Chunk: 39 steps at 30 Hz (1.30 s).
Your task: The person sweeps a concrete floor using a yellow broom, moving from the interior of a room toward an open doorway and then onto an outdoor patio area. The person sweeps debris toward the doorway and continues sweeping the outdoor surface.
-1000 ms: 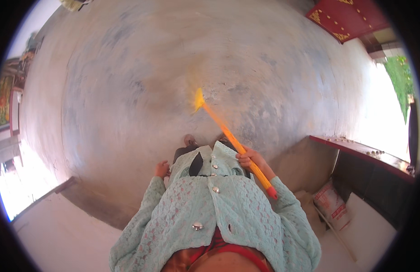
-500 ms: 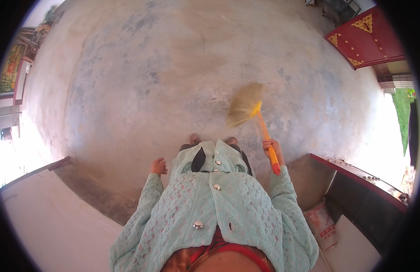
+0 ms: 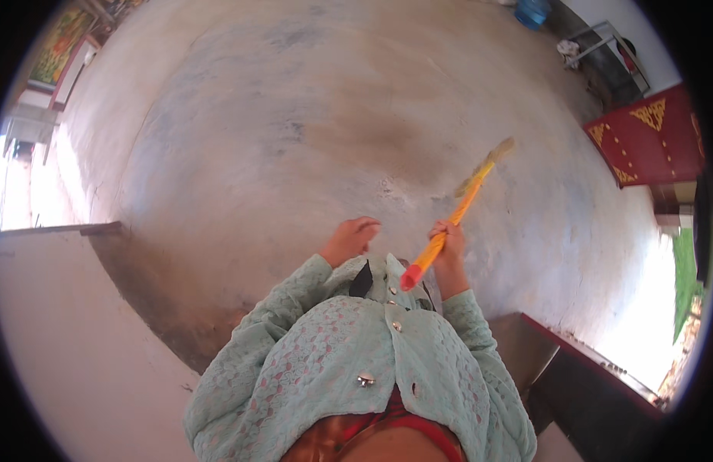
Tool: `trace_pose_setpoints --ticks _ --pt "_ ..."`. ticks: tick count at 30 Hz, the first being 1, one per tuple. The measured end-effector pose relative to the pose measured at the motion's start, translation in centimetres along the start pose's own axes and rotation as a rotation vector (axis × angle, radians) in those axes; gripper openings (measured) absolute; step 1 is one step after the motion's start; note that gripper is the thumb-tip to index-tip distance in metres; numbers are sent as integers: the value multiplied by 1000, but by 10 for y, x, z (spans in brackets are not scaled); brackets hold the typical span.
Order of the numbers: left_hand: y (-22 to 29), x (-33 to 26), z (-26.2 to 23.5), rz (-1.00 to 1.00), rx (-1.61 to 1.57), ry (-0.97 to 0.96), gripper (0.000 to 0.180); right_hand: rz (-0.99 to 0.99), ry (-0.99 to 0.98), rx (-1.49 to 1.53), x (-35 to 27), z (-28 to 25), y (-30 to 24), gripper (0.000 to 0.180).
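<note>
A short broom (image 3: pixel 466 202) with an orange-yellow handle and a red end cap slants across my front. My right hand (image 3: pixel 450 245) is wrapped round the middle of its handle. The red end points back toward my waist, while the straw head sits ahead to the right and shows nearly edge-on. Whether the bristles touch the floor I cannot tell. My left hand (image 3: pixel 352 239) is raised in front of my jacket, near the handle but apart from it, with loosely bent fingers and nothing in them.
Around me lies a stained concrete floor (image 3: pixel 241 169) with a pale patch of debris (image 3: pixel 391 189). A red door panel with gold trim (image 3: pixel 653 138) stands at the right. Far right are a blue container (image 3: pixel 532 12) and a metal frame (image 3: pixel 603 46). A white wall (image 3: pixel 56 323) rises near left.
My left hand has come up and inward from my side. The broom has swung right and turned edge-on, its red end moving left toward my middle. The view has turned somewhat.
</note>
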<state>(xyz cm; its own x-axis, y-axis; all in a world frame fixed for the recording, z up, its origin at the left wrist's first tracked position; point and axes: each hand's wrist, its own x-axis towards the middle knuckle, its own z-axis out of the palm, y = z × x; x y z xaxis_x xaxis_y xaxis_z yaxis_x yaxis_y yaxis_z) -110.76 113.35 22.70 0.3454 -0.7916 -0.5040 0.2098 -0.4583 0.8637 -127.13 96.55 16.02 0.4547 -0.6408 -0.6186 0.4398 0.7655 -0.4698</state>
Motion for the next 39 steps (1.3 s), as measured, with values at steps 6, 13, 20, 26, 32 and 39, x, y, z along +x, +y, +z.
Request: trace_pose_setpoints --ticks 6,13,20,26,32,39 --pt "33 -38 -3 -275 -250 -180 23 1 -214 -508 -15 87 84 36" --pt "3 -84 -52 -172 -499 124 22 412 -604 -704 -10 120 140 48" --pt "-82 -79 -146 -346 -318 498 22 612 -409 -888 -13 22 92 53" --pt "-122 -20 -155 -582 -373 371 13 475 -44 -966 -15 -102 28 50" --pt "-153 19 -53 -547 -132 -84 10 268 218 -661 -49 -146 0 50" --pt "-82 64 30 -483 -126 -425 16 141 323 -493 -83 -164 10 52"
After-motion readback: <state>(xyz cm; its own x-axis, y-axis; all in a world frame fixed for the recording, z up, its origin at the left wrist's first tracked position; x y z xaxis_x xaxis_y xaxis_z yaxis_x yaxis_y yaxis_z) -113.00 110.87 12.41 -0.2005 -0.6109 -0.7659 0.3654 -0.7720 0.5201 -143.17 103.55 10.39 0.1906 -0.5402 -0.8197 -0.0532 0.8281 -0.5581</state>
